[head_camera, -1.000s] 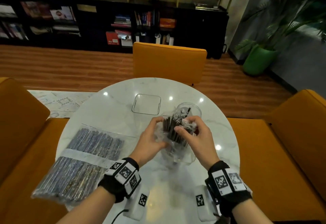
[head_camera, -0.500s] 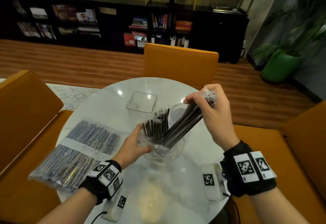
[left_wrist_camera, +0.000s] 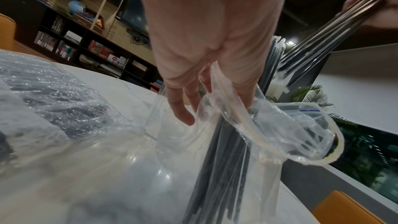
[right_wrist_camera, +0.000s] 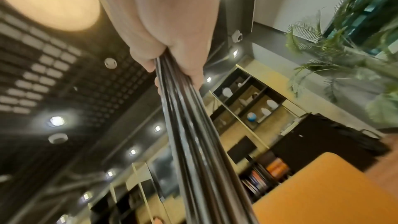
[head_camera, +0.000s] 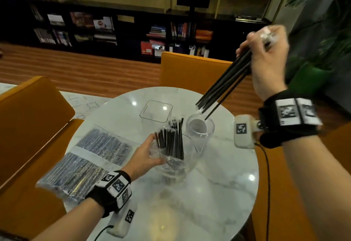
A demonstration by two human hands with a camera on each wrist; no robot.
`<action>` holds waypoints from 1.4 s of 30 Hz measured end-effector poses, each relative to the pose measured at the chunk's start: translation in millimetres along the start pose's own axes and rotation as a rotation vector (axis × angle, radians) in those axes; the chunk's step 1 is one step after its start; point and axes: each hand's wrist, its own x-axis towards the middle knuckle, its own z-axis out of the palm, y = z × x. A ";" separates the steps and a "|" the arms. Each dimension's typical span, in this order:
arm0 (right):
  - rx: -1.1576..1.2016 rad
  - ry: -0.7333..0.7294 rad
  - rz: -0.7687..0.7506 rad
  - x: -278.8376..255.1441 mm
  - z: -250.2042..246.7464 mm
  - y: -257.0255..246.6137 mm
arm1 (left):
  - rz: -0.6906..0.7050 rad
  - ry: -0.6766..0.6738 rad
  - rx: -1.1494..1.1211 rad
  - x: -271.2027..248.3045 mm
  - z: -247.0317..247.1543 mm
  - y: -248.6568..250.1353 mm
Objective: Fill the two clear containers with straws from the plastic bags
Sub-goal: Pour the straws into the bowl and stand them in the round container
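Observation:
My right hand (head_camera: 266, 56) is raised high at the right and grips a bundle of black straws (head_camera: 224, 87) by its upper end. The bundle slants down-left, and its lower tips hang just over the rim of the round clear container (head_camera: 200, 127). In the right wrist view the bundle (right_wrist_camera: 193, 134) runs away from the right hand (right_wrist_camera: 168, 31). My left hand (head_camera: 146, 155) holds the rim of an open plastic bag (head_camera: 171, 165) in which more black straws (head_camera: 171, 140) stand upright. The left wrist view shows its fingers (left_wrist_camera: 181, 108) hooked in the bag's mouth (left_wrist_camera: 269, 125). A square clear container (head_camera: 155, 110) stands behind.
Two sealed bags of straws (head_camera: 85, 163) lie on the left part of the round marble table (head_camera: 218, 183). Orange chairs (head_camera: 190, 70) stand round the table. A bookshelf and a potted plant are further back.
My right hand has pulled a bundle of straws out of the open bag, lifting it up and to the right over the round container. The left hand stayed on the bag.

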 end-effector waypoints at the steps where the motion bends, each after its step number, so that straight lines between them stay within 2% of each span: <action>1: -0.069 0.007 0.014 -6.9 7.8 16.1 | -0.008 0.001 0.003 -0.5 -0.7 -1.6; 6: -0.221 -0.037 0.204 -59.4 35.7 94.4 | -0.014 0.016 0.006 -3.9 -1.7 -3.8; 9: -0.244 -0.025 0.400 -69.8 35.4 116.2 | -0.026 0.025 0.019 -5.4 -1.2 -5.0; 11: -0.299 -0.039 0.478 -64.3 28.2 120.0 | -0.030 0.033 0.018 -5.7 -1.3 -7.0; 15: -0.489 -0.157 0.502 -48.1 6.0 115.1 | -0.027 0.025 0.010 -5.5 -2.5 -8.0; 18: -0.564 -0.149 0.401 -42.8 -6.9 93.7 | -0.023 0.011 0.025 -4.8 -3.7 -7.5; 21: -0.484 -0.090 0.310 -53.0 -12.5 60.6 | -0.028 -0.002 0.044 -2.4 -7.8 -5.4; 23: -0.349 -0.112 0.321 -71.3 -8.0 41.6 | -0.018 -0.017 0.053 -0.2 -12.5 -6.1; 25: -0.261 -0.238 0.384 -95.7 4.1 30.7 | -0.011 -0.040 0.051 1.9 -20.1 -5.1; 28: -0.191 -0.428 0.570 -133.8 34.0 36.8 | 0.012 -0.076 0.063 3.6 -33.2 -0.9; 30: -0.113 -0.488 0.670 -155.5 58.7 53.2 | 0.054 -0.100 0.056 3.5 -39.9 3.8; 32: -0.084 -0.508 0.672 -177.1 82.2 70.9 | 0.088 -0.130 0.057 1.4 -43.4 8.7; 34: -0.138 -0.456 0.619 -192.6 100.3 80.3 | 0.099 -0.149 0.051 -0.1 -45.5 12.3; 38: -0.115 -0.216 0.507 -195.8 111.1 76.6 | 0.099 -0.159 0.012 2.2 -52.8 8.1; 42: -0.126 -0.137 0.463 -172.6 105.9 59.9 | 0.048 -0.207 -0.025 8.7 -59.7 0.5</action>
